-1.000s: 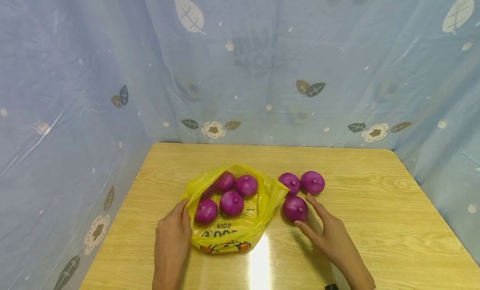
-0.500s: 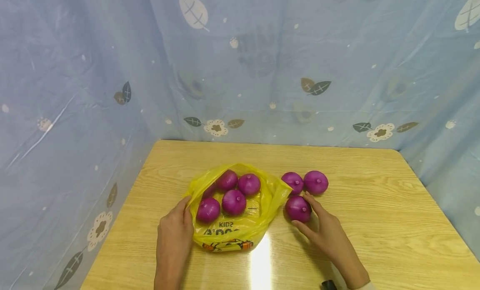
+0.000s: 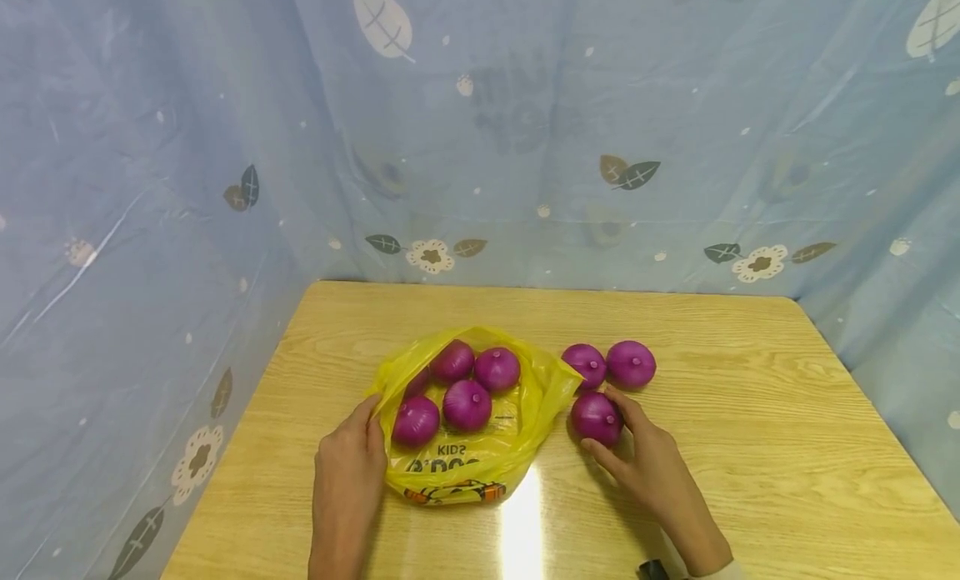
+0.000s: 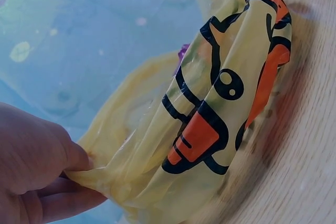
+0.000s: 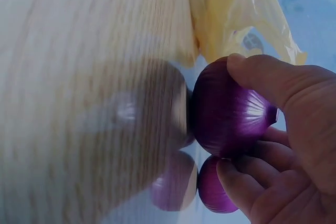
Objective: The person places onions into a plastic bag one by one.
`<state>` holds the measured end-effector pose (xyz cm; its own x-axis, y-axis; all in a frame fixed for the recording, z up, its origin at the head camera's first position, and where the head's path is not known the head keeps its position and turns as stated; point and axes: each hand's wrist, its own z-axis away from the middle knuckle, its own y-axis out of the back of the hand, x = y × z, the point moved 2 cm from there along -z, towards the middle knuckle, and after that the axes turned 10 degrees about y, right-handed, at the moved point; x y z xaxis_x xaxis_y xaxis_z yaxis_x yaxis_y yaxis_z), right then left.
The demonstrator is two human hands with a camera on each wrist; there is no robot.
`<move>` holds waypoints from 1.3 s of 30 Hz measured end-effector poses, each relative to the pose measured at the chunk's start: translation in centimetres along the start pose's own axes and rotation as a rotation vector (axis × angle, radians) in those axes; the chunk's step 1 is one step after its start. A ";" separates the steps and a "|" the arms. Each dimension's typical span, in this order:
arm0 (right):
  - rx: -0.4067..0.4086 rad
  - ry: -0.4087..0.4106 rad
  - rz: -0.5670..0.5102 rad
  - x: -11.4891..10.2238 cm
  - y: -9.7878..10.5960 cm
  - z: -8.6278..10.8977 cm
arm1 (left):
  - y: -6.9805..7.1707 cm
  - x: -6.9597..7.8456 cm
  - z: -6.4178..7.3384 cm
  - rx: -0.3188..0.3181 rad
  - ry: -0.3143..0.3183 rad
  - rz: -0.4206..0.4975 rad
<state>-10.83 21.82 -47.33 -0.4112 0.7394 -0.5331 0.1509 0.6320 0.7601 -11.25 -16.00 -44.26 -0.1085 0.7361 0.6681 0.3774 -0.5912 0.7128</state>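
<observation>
We are looking at a purple onion (image 3: 596, 419) that is sitting on the wood-grain table (image 3: 750, 422). At its four o'clock the right hand (image 3: 651, 457) is clamping on it, thumb and fingers pressing opposite sides. We are seeing two loose onions near it, the first loose onion (image 3: 584, 364) lying at its twelve o'clock and the second loose onion (image 3: 632, 362) at its one o'clock; whether the held one is touching either, we are not managing to tell. At its nine o'clock the yellow bag (image 3: 551, 394) is lying with its mouth gaping, and inside we are counting five bagged onions (image 3: 467, 405), the one at the bag's ten o'clock half hiding behind the rim. At the bag's eight o'clock the left hand (image 3: 348, 457) is pinching that rim between thumb and fingers. Lettering (image 3: 452, 450) and an orange-and-black cartoon print (image 3: 453, 492) are showing at the bag's six o'clock. Beyond the table, at twelve o'clock, a blue curtain (image 3: 510, 105) is hanging, showing us leaves and flowers.
</observation>
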 end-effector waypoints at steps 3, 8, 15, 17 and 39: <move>0.008 -0.013 0.014 0.0 0.1 0.1 | 0.0 0.0 0.0 0.003 -0.005 0.006; 0.008 -0.019 0.014 -0.1 0.6 0.2 | 0.0 -0.2 0.0 -0.001 0.005 0.008; 0.013 0.031 -0.027 -0.9 2.3 -0.4 | -0.1 -0.3 0.0 -0.005 0.006 0.015; 0.014 0.048 -0.018 -1.2 3.0 -0.7 | 0.0 -0.3 0.0 -0.007 0.008 0.014; 0.036 0.213 0.080 -5.0 7.5 -6.7 | -0.2 -0.5 -0.1 -0.010 0.002 0.009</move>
<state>-13.67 21.27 -36.51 -0.5766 0.7242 -0.3782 0.2211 0.5840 0.7811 -11.38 -16.28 -44.69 -0.1070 0.7302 0.6748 0.3691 -0.6010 0.7089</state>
